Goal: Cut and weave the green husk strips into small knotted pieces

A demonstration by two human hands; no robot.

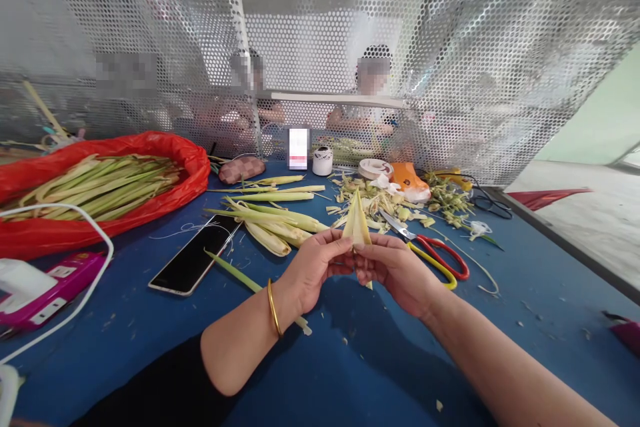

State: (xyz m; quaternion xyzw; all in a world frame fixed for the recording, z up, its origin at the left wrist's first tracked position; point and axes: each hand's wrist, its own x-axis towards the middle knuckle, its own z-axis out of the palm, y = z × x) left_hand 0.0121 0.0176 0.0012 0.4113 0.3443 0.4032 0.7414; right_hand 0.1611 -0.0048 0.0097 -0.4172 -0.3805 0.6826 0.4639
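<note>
Between my two hands stands a pale yellow-green leaf point(357, 219), folded to a point that faces away from me. My left hand point(320, 263), with a gold bangle at the wrist, pinches its lower left edge. On the opposite edge, my right hand point(393, 267) grips it with thumb and fingers; some fingertips are hidden behind. Scissors point(440, 255) with one red and one yellow handle lie just beyond my right hand. Several pale green leaf strips point(280, 223) rest past my left hand. One more green strip point(235, 271) runs beneath my left wrist.
A red plastic bag point(197, 177) full of long leaves stands at left. Near it lie a black phone point(195, 257) and a magenta power strip point(60, 287) with a white cable. Leaf scraps point(360, 200), a tape roll point(375, 168) and a perforated metal screen point(310, 33) are at the back.
</note>
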